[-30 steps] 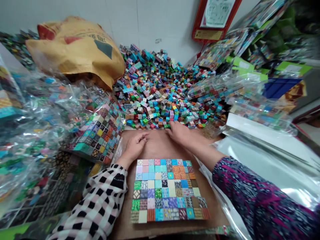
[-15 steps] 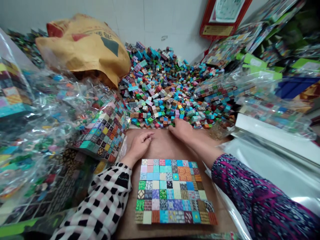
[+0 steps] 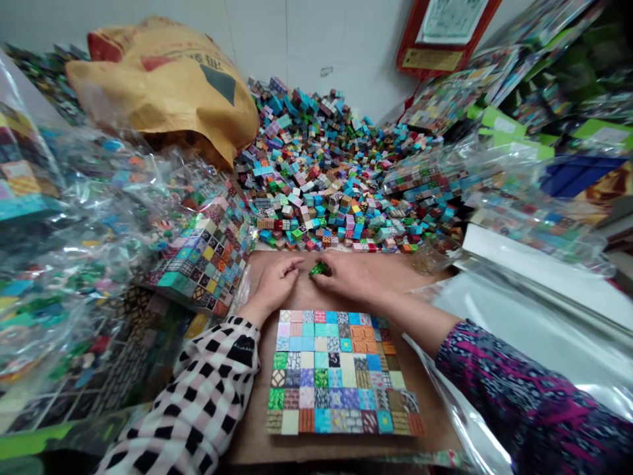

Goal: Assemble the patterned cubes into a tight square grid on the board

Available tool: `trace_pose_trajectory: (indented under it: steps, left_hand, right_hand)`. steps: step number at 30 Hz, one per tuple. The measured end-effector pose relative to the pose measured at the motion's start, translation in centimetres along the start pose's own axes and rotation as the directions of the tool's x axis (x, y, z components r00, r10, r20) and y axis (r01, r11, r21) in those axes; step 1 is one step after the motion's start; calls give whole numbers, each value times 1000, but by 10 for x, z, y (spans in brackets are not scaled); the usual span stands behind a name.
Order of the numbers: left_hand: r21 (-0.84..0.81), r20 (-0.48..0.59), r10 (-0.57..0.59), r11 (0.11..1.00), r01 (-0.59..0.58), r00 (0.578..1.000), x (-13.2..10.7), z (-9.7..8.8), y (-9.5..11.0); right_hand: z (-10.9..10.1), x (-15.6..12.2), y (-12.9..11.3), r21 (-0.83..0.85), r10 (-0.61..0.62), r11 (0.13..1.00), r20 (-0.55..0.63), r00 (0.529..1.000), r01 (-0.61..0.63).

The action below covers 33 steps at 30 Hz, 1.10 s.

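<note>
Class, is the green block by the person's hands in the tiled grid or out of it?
Out: the green block is at the right hand's fingers, beyond the grid's top edge.

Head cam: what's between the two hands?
In the head view, a small green mottled cube sits at the fingertips of the right hand, just short of the left hand. Nothing else shows between them.

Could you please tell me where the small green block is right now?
In the head view, the green block is at the right hand's fingertips, beside the left hand, just beyond the far edge of the block grid.
</note>
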<state>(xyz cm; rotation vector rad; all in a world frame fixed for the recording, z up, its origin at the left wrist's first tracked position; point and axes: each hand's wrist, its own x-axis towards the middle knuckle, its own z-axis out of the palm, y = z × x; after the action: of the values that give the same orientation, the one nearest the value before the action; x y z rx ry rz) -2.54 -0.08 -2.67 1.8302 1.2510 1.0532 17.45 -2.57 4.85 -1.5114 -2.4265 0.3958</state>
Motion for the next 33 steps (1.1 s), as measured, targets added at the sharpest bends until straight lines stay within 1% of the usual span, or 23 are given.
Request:
trace_pose_trajectory:
  steps: [1, 3, 6, 8, 11, 13, 17, 21, 24, 27, 30, 33]
  left_hand:
    - [1, -1, -1, 1000, 1, 1000, 0, 0, 0]
    - [1, -2, -4, 1000, 4, 1000, 1, 0, -1]
    - [-1, -5, -8, 1000, 8, 1000, 1, 1, -3]
    - [-2, -4, -6, 1000, 6, 1000, 1, 1, -3]
    - [-3, 0, 0, 1000, 0, 1000, 1, 2, -3]
    - [-1, 2, 2, 1000, -2, 1000, 1, 2, -3]
    - [6, 1, 0, 1000, 0, 1000, 1, 3, -4]
    - [15, -2, -6, 1000, 6, 1000, 0, 3, -4]
    - [15, 0, -9, 1000, 9, 1000, 0, 3, -3]
    - [12, 2, -8, 1000, 8, 1000, 0, 2, -2]
    - [12, 2, -7, 1000, 7, 1000, 0, 3, -1]
    - [12, -1, -9, 1000, 9, 1000, 0, 3, -1]
  right_hand:
    - [-1, -1, -3, -43, -24, 999, 25, 999, 25]
    - [-1, 1, -4, -75, -67, 995, 68, 995, 72]
    - [0, 11, 0, -112, -72, 990, 99, 993, 83]
    - [0, 22, 4, -166, -37, 985, 62, 997, 47]
    - [-5, 43, 4, -212, 11, 977, -23, 1000, -16]
    - [-10, 57, 0, -231, 25, 972, -39, 999, -33]
    - [-11, 80, -9, -318, 18, 948, -29, 999, -26]
    - [-6, 92, -8, -402, -36, 915, -35, 999, 18]
    - [-6, 91, -6, -408, -92, 910, -32, 995, 71]
    - [-12, 82, -6, -368, -115, 926, -49, 992, 89]
    - [-20, 65, -2, -263, -112, 960, -42, 993, 97]
    - [-28, 41, 10, -138, -116, 983, 39, 993, 120]
